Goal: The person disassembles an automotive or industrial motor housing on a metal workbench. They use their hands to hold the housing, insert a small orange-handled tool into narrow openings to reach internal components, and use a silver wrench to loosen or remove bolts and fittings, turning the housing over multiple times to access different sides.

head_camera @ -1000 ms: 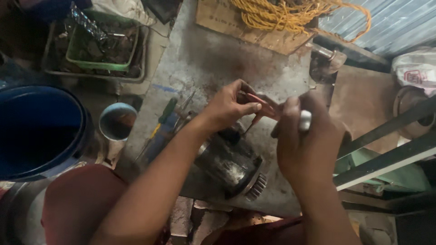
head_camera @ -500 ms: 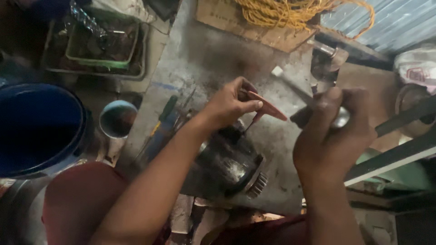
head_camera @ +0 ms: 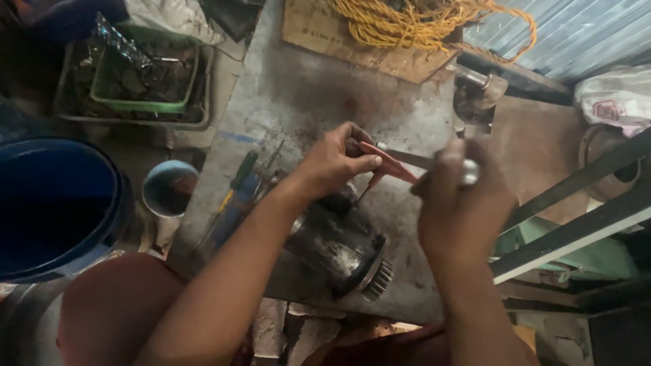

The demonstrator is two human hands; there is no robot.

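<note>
At the centre of the frame our left hand (head_camera: 337,160) pinches a red-handled tool (head_camera: 385,165), fingers closed on its upper handle. Just right of it our right hand (head_camera: 456,211) is clamped in a fist around a metal rod (head_camera: 415,160), whose shiny end shows at the top of the fist. The rod's far end meets the red tool near the left thumb; what happens at that joint is hidden.

To do this well, we judge the left hand should hold the red tool steady while the right drives the rod straight along its own line, without twisting sideways.

The rod's long axis runs nearly level, tilted slightly, from centre toward the right. The red handles point right and a little down.

Below the hands a dark cylindrical motor (head_camera: 337,249) lies on the grey bench (head_camera: 298,88), its gear end toward the lower right, its axis running diagonally from upper left.
</note>
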